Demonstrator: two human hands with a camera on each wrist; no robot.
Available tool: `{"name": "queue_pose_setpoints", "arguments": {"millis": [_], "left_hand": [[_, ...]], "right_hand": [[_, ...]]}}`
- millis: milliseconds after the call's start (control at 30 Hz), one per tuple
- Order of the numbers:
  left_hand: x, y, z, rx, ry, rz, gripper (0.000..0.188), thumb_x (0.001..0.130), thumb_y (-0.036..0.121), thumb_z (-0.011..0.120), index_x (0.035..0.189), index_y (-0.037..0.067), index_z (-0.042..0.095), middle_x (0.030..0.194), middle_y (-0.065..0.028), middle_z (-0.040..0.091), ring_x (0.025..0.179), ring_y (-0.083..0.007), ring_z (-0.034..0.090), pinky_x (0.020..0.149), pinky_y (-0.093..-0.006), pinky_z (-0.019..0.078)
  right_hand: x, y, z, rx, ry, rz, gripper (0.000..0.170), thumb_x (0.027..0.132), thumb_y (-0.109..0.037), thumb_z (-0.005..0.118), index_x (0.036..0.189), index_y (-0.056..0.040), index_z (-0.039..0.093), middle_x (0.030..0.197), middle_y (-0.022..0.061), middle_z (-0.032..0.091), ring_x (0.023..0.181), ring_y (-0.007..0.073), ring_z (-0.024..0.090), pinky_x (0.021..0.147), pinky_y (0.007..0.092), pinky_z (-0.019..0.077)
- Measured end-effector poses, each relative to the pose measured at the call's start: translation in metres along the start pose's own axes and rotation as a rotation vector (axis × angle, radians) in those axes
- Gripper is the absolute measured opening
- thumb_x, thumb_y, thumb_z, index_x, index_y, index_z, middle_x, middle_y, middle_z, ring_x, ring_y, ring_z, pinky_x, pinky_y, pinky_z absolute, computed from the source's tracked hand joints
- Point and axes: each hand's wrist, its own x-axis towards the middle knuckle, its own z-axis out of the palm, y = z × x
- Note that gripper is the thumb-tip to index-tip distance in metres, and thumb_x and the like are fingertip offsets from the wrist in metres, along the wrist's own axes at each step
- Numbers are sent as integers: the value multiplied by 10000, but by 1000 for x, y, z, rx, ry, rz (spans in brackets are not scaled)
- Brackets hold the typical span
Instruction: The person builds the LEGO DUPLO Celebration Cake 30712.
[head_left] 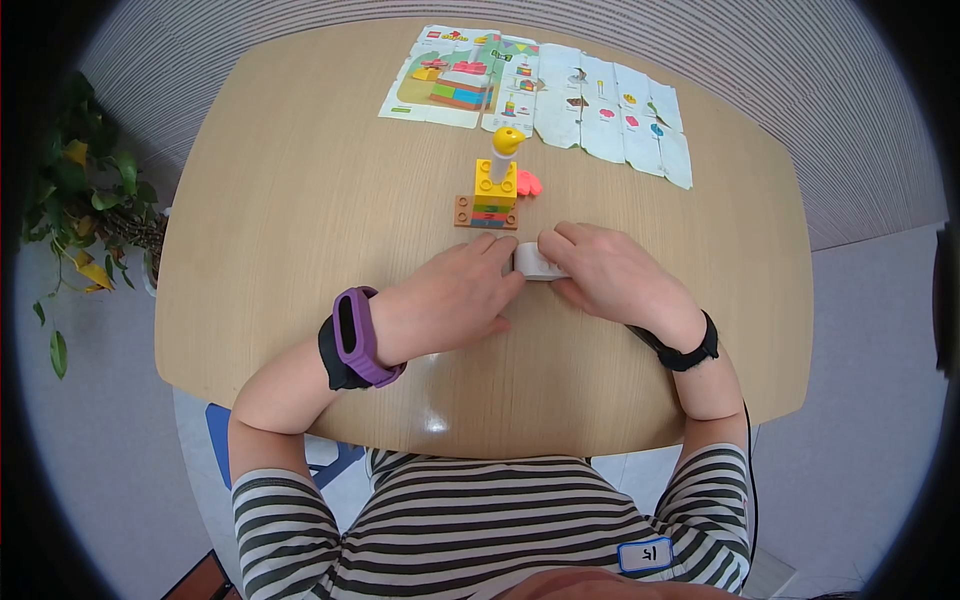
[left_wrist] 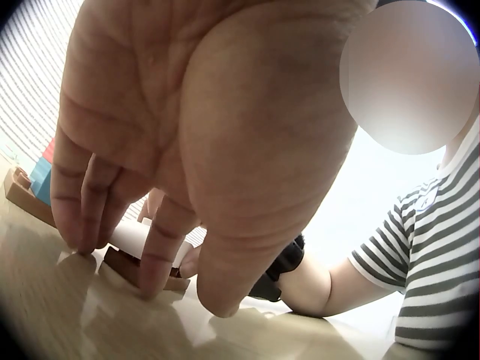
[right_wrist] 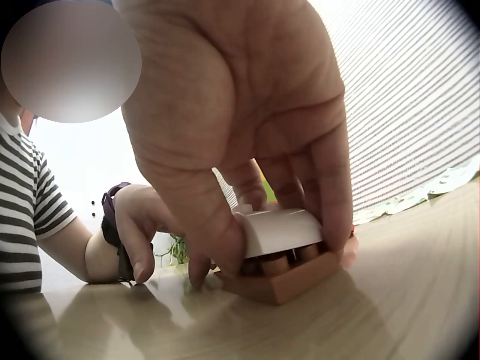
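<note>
My right hand grips a white curved-top toy brick between thumb and fingers. In the right wrist view the white brick sits just over a brown studded plate on the table, and the plate's studs show in the gap below it. My left hand is at the left end of the white brick, fingers extended downward. In the left wrist view its fingertips reach down to the tabletop around the brown plate, partly hiding both pieces.
Beyond the hands stands a stack of colored bricks topped by a yellow brick, a white post and a yellow flame-shaped piece, on a brown plate. A pink piece is beside it. Creased picture sheets lie at the far edge.
</note>
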Motion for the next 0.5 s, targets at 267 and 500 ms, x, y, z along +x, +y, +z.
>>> {"name": "queue_pose_setpoints", "arguments": {"millis": [267,500], "left_hand": [[0,0,0,3,-7,-7,388,780,273,724,993,-8,560,1230,-212,474,1144,-334,477,983,-391,415],[1,-4,0,-12,5,-16,386,780,251,722,1008,-9,549,1208,-192,501,1124,-332,495,951,-394,434]], "right_hand": [[0,1,0,11,-13,19,263,734,-54,673,909,-30,477,867,144,556,832,356,580,690,436,480],[0,0,0,9,1,5,260,740,-48,670,924,-29,488,866,140,564,839,345,588,693,430,487]]}}
